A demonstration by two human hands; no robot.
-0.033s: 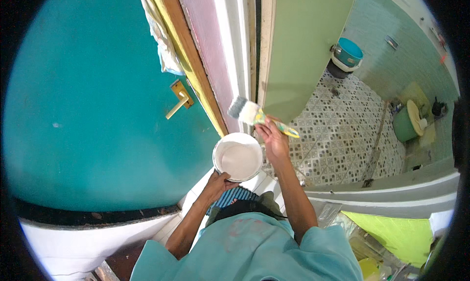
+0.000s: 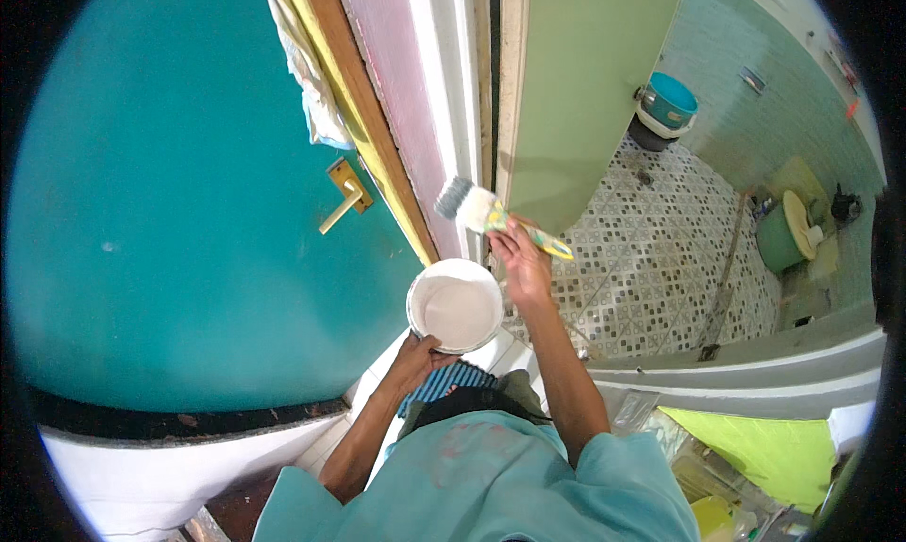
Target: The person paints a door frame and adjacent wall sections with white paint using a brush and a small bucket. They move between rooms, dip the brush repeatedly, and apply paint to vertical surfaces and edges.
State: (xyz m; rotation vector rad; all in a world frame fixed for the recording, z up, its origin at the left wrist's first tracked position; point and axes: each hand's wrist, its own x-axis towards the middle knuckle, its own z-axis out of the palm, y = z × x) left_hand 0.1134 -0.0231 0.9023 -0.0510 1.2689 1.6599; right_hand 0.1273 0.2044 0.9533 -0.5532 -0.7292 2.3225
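My left hand [image 2: 415, 360], curled, grasps the white tub [image 2: 455, 271] at its seven o'clock; my right hand [image 2: 525, 267], nearly closed, grips the paintbrush [image 2: 494, 217] off the tub's one o'clock

Right hand [image 2: 525, 266] (curled) sits farther forward than left hand [image 2: 416, 361].

Floor, patterned tile [image 2: 613, 292], right-hand side: pale ground, small grey and dark squares; one small dark fitting [image 2: 645, 178], probably a drain, set toward the far end; one dark bucket [image 2: 651, 138], standing on the tiles, lowest of a stack; one green tub [image 2: 778, 240], far right, its footing hard to make out. Floor, plain white tile [image 2: 502, 351], below centre: one blue mat [image 2: 442, 383], dark-striped, lying on the tiles; partly hidden from view.
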